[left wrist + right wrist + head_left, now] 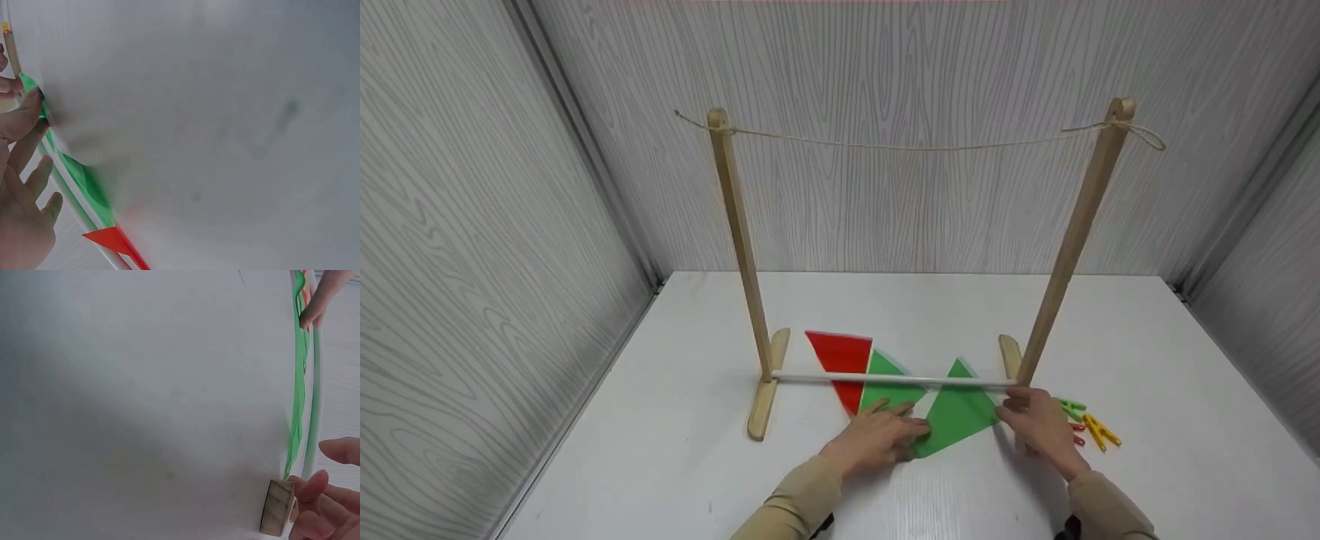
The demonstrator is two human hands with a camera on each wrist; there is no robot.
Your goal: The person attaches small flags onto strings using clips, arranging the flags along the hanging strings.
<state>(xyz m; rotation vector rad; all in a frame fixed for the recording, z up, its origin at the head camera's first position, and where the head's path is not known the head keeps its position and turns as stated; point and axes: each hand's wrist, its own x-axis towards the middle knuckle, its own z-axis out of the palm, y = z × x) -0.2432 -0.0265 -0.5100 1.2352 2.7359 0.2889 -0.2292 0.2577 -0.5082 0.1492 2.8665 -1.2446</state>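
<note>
My left hand (881,435) pinches the left corner of a green triangular pennant (960,412) between thumb and index finger. Its other fingers spread over a second green pennant (883,391), which lies against a red pennant (840,352). The right hand (1039,424) is beside the first pennant's right corner, close to the stand's right foot. In the right wrist view, the right thumb (340,450) is apart from the bent fingers. Whether those fingers touch the pennant's corner is hard to tell. The pennants lie partly under the stand's white crossbar (900,380).
Two wooden posts, left (741,240) and right (1076,240), rise from wooden feet. A slack string (915,148) is tied between their tops. Several small clothespins (1099,433) in green, red and yellow lie just right of the right hand. Grey wood-grain walls enclose the white table (660,420).
</note>
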